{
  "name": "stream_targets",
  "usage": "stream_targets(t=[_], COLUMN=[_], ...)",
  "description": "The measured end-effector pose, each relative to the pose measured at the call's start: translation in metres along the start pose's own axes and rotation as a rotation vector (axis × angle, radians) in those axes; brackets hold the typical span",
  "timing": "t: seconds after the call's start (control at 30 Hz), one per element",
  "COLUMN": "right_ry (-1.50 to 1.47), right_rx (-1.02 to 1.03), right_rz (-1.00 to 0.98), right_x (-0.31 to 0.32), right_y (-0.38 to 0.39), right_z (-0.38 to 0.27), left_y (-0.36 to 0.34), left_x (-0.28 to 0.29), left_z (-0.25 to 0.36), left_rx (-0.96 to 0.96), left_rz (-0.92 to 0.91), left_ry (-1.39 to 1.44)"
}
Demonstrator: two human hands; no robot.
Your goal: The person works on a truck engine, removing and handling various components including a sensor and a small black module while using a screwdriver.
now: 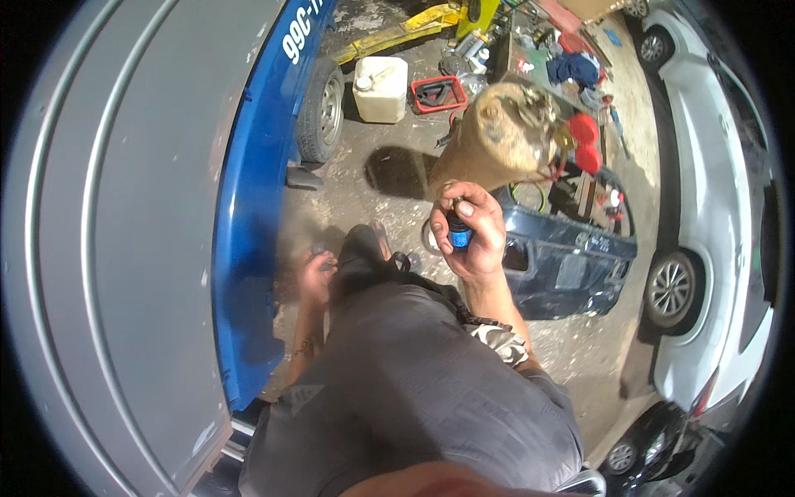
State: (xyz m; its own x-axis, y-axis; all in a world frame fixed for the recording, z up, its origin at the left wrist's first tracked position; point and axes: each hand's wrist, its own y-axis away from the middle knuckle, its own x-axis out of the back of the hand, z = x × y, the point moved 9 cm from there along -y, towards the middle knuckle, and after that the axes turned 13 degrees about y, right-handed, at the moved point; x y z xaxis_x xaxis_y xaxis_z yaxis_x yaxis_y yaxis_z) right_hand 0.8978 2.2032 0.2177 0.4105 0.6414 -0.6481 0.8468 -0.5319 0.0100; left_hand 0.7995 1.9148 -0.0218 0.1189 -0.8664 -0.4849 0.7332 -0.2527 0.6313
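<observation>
My right hand (470, 228) is raised at the centre, closed round a small dark object with a blue band (460, 238), possibly a little bottle; its top is partly under my fingers. Lower at the left, my left hand (317, 269) is closed on a small dark item (319, 248) that I cannot make out, near my dark trousers. Just beyond my right hand stands a tall worn tan gas cylinder (493, 137) with red round gauges (585, 141) at its top. A dark detached vehicle panel (567, 265) lies to the right of my right forearm.
A blue-and-grey truck (124, 248) borders me on the left. Ahead are a white jerrycan (381, 91), a red crate (439, 93), a yellow metal frame (389, 37) and a cluttered green bench (530, 62). A white car (720, 248) stands along the right.
</observation>
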Motion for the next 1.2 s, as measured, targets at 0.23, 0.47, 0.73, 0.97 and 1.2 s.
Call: stream_targets(t=[0.23, 0.47, 0.73, 0.97, 1.2], right_ry=[0.032, 0.100, 0.119, 0.118, 0.112], right_rx=[0.052, 0.140, 0.136, 0.082, -0.171], right_rz=[0.130, 0.427, 0.602, 0.424, 0.210], right_x=[0.049, 0.070, 0.082, 0.090, 0.138], right_y=[-0.179, -0.365, -0.501, -0.673, -0.904], right_z=[0.003, -0.063, -0.092, -0.087, -0.044], left_y=[-0.169, -0.307, -0.398, -0.481, -0.615], left_x=[-0.076, -0.266, -0.428, -0.476, -0.619], left_z=[-0.022, 0.088, 0.189, 0.150, 0.120], left_rx=[0.247, 0.231, -0.042, 0.114, 0.138], left_rz=[-0.056, -0.102, -0.356, -0.325, -0.273], left_ry=[-0.083, 0.091, -0.179, -0.414, -0.537])
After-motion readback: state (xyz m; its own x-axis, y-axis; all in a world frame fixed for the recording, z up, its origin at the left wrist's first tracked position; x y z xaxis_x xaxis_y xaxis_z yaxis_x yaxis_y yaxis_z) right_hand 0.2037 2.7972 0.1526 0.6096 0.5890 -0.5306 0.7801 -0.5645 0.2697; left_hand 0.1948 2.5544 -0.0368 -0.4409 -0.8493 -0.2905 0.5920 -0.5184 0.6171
